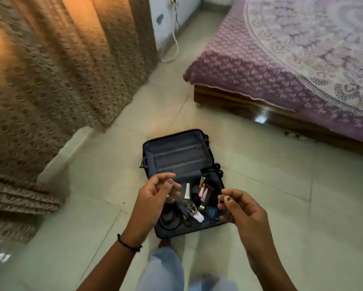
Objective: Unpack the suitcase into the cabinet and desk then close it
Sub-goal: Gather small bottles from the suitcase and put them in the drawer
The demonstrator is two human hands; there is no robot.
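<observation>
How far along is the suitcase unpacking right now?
Done: the suitcase lies open on the floor, its far half empty. In hand: the left hand and right hand hover over the near half; whether they hold anything is unclear. Left: white tube, white cable, charger and other small items lie inside; case not yet closed.

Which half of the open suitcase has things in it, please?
The half nearest the person: it holds cables, a white charger and a tube. The far half shows only bare lining.
</observation>
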